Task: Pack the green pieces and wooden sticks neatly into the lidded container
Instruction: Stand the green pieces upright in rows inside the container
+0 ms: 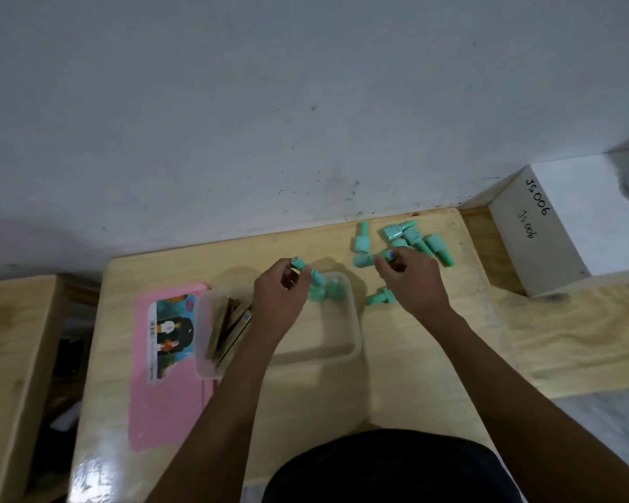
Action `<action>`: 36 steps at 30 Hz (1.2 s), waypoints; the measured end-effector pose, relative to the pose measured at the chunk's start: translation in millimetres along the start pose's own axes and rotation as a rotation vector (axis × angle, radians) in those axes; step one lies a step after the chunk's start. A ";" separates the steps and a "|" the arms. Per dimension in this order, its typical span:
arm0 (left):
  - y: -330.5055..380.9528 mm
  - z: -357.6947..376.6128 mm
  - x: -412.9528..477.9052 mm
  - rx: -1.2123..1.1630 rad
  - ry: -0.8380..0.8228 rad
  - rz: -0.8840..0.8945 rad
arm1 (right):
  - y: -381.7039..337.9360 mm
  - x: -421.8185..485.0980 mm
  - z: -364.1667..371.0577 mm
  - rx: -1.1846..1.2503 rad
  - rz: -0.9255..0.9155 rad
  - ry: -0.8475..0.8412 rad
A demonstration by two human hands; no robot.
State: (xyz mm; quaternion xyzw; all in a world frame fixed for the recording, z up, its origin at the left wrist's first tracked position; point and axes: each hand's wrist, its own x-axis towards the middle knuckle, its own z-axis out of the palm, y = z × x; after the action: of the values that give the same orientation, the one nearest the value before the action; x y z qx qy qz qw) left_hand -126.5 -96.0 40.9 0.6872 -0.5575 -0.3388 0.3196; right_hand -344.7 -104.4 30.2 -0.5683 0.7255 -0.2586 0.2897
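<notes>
A clear plastic container [354, 332] sits mid-table with wooden sticks [229, 330] stacked at its left end and a few green pieces [333, 288] at its far end. My left hand [280, 295] hovers over the container's far edge, fingers closed on a green piece [311, 272]. My right hand [411, 281] is to the right of the container, pinching another green piece [387, 255]. Several loose green pieces [413, 235] lie at the far right of the table, and one [378, 297] lies beside my right wrist.
The pink lid [168, 393] with a picture label lies flat left of the container. A white box [556, 226] marked JS006 stands at the right. The wall runs along the table's far edge. A second wooden surface [11, 357] is at the left.
</notes>
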 end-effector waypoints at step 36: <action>-47.4 34.2 -24.3 0.139 -0.025 -0.107 | -11.5 -39.9 73.4 -0.572 -0.217 0.084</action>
State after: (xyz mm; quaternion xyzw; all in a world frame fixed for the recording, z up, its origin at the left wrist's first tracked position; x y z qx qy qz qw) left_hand -132.2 -66.0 -14.5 0.7323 -0.5460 -0.3244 0.2456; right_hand -277.1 -71.4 -8.0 -0.6895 0.7154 -0.0967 0.0585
